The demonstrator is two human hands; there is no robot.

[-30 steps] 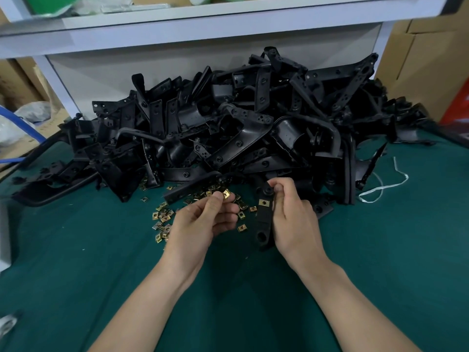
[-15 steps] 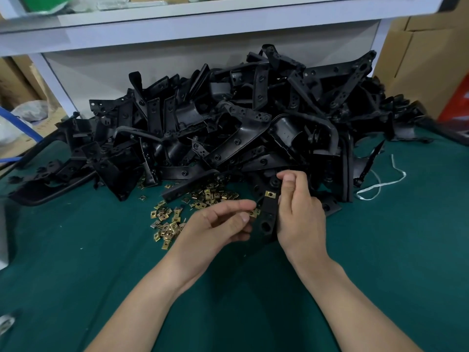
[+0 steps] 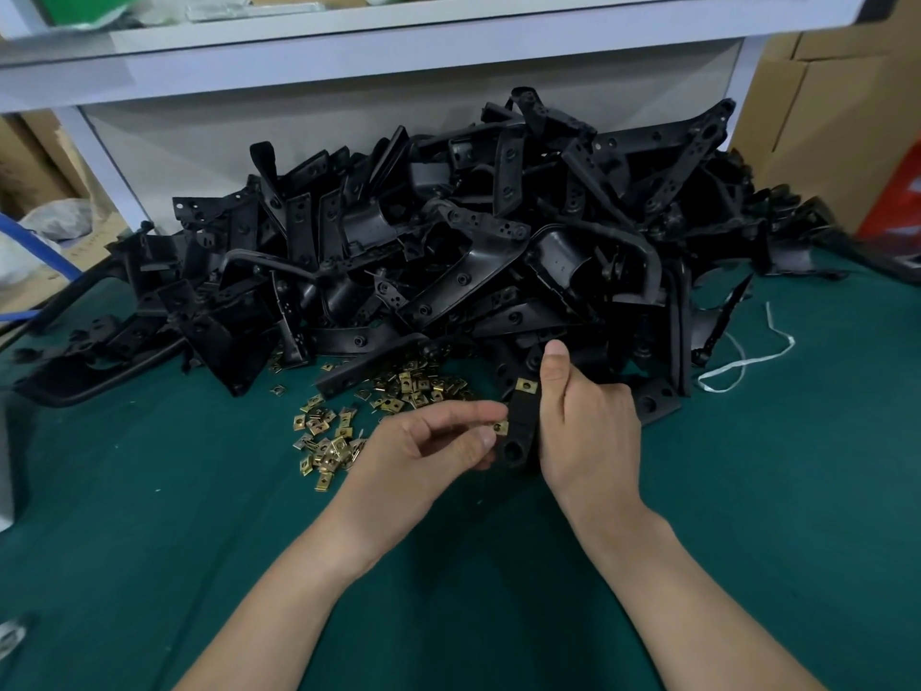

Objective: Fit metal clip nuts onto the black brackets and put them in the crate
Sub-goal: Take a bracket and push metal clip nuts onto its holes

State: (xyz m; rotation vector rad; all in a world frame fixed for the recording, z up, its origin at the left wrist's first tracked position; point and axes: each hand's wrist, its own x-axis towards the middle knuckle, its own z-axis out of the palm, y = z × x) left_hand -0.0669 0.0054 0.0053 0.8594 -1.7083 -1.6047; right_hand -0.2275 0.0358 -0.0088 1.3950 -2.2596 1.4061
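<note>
Light is soft, even and fairly bright, falling from above; the forearms (image 3: 309, 581) throw only faint, diffuse shadows on the near green mat (image 3: 149, 516). The black pile (image 3: 448, 271) swallows most detail, with dull sheen on a few curved faces. The wide lens bows the far white shelf (image 3: 398, 52), and the corners go soft and smeared — the middle stays sharp.
</note>
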